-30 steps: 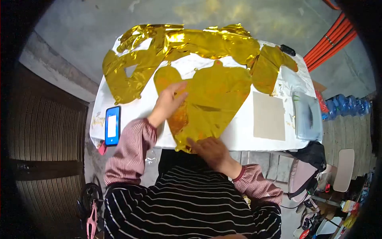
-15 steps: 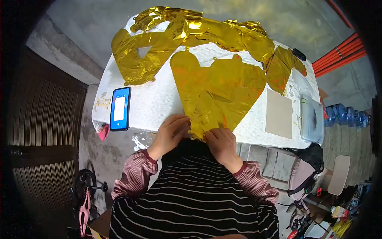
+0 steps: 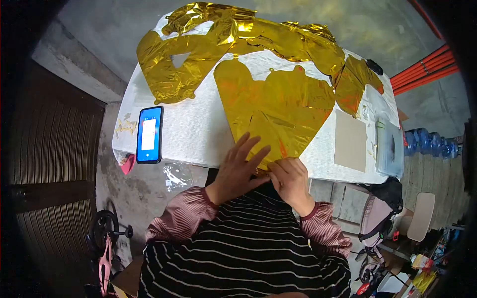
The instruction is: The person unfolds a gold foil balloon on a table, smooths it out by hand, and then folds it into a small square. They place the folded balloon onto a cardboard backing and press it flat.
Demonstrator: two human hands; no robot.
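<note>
A flat gold foil balloon (image 3: 273,107), slightly creased, lies with its narrow end at the table's near edge. My left hand (image 3: 237,171) rests over the lower left of that end, fingers stretched and spread across the foil. Close beside it, my right hand (image 3: 292,183) has its thumb and fingers pressed together on the lower edge of the balloon. The tip of the narrow end is hidden behind the hands. More gold foil (image 3: 179,74) with a triangular opening lies to the left, joined or overlapped by crumpled foil along the far side.
The white-covered table (image 3: 191,129) holds a lit phone (image 3: 149,134) at left. At right lie a grey card (image 3: 350,139) and a clear plastic package (image 3: 389,149). A pushchair (image 3: 375,213) stands right of the table; a pink bike (image 3: 106,263) is at lower left.
My left hand has moved right and opened out over the foil; before, its fingers were curled at the balloon's left edge. My right hand has shifted slightly right, still at the lower edge.
</note>
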